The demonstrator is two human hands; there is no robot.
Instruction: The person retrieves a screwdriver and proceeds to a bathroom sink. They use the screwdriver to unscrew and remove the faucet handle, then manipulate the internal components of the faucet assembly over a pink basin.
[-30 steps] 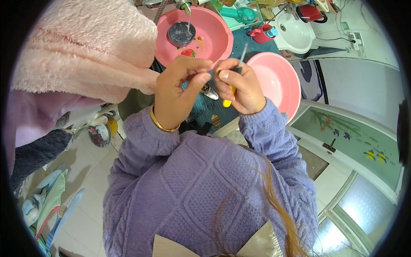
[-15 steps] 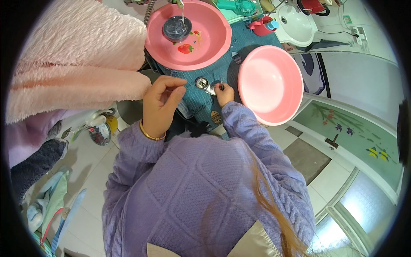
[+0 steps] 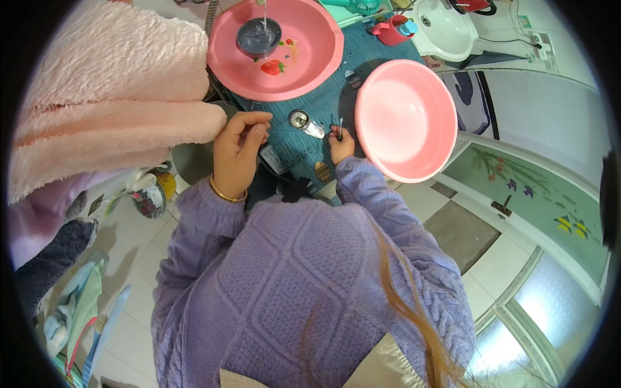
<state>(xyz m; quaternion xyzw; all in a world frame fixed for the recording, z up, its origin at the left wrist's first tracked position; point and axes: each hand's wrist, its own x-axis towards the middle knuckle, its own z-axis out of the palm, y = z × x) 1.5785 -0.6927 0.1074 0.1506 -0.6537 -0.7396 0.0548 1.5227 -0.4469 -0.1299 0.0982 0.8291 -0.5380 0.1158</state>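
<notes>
My right hand [image 3: 341,147] is closed around a small screwdriver [image 3: 340,129] with a dark handle and a thin metal shaft pointing away from me. Just left of it, on the blue-green mat, lies a silver tap handle [image 3: 306,123] with a round hollow end and a flat lever, touched by neither hand. My left hand [image 3: 236,152], with a gold bangle at the wrist, hovers near the mat's left edge. Its fingers are curled and the thumb is close to the forefinger; whatever they may pinch is too small to make out.
Water runs into a dark bowl [image 3: 259,37] inside a large pink basin [image 3: 310,71] at the back. A second pink basin [image 3: 406,123] stands right. Behind are a pink cup [image 3: 390,31] and white washbasin [image 3: 446,29]. Fluffy pink cloth [image 3: 116,71] hangs at left.
My right hand has drawn back from the tap handle's lever, and the screwdriver now shows upright in it. The tap handle stays on the mat. My left hand's fingers have come closer together.
</notes>
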